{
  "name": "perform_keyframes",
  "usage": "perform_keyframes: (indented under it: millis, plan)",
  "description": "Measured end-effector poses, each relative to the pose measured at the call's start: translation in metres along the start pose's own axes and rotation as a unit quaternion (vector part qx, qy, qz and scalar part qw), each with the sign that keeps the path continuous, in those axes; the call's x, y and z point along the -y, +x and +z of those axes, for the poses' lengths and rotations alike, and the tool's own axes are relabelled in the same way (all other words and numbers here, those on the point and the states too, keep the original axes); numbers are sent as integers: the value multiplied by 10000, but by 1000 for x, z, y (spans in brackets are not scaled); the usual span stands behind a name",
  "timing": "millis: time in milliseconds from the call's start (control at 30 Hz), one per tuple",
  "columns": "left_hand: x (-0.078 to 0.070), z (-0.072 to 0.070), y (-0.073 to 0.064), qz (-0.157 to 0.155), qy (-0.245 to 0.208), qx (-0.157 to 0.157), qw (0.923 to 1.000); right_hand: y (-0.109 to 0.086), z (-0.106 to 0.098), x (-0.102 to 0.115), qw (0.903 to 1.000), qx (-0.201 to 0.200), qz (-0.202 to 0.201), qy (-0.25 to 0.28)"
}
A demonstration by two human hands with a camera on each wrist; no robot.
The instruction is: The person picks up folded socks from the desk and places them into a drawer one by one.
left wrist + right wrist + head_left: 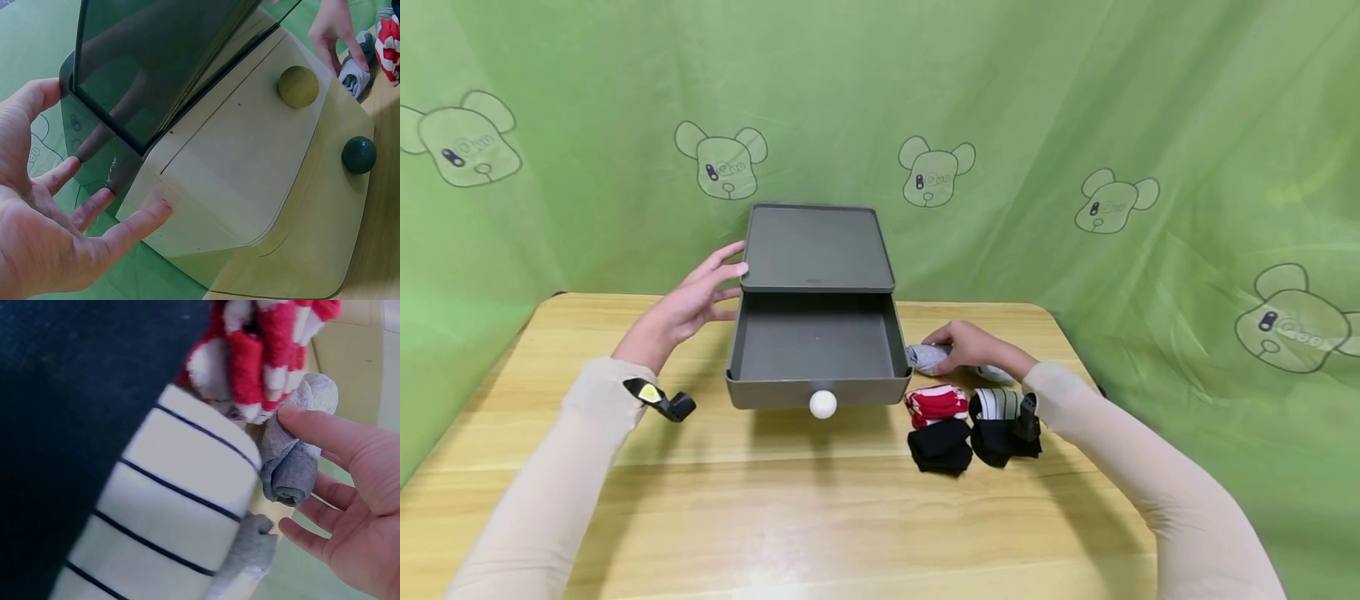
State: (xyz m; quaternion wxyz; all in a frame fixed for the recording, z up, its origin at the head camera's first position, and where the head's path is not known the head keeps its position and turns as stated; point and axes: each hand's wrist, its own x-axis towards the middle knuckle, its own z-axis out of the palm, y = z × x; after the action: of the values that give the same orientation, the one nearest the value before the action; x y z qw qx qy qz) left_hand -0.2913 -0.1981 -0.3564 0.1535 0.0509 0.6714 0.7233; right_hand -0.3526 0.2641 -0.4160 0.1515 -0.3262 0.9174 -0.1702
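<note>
A grey drawer box stands at the back of the table, its front drawer pulled out with a white knob. My left hand rests against the box's left side, fingers spread and fairly straight, fingertips on the wall in the left wrist view. To the right of the drawer, my right hand holds a rolled grey sock between thumb and fingers. Beside it lies another grey sock, partly hidden by a striped one.
In front of the right hand lie a red-and-white sock bundle, a striped sock and two black bundles, one at the left and one at the right. A green curtain hangs behind the wooden table.
</note>
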Motion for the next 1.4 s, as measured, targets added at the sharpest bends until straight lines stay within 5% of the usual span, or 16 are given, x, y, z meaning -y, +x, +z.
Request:
perform_keyframes:
  millis: [200,400,633,833,1100,1400]
  plan:
    - [2,1,3,-2,3,19,10000,-5,-20,5,10000,-83,-48,6]
    - [3,4,4,28,3,11,10000,-15,-63,21,9986,-409,146,288]
    - [3,5,5,35,2,46,10000,-36,-124,67,9943,-915,341,438]
    - [1,3,6,64,0,31,10000,-38,-155,112,9914,-1268,65,317]
    - [3,5,8,17,0,25,10000,-22,-153,175,9924,-909,-716,427]
    - [4,7,8,54,-31,38,10000,3,-114,228,9916,-233,-1272,-56]
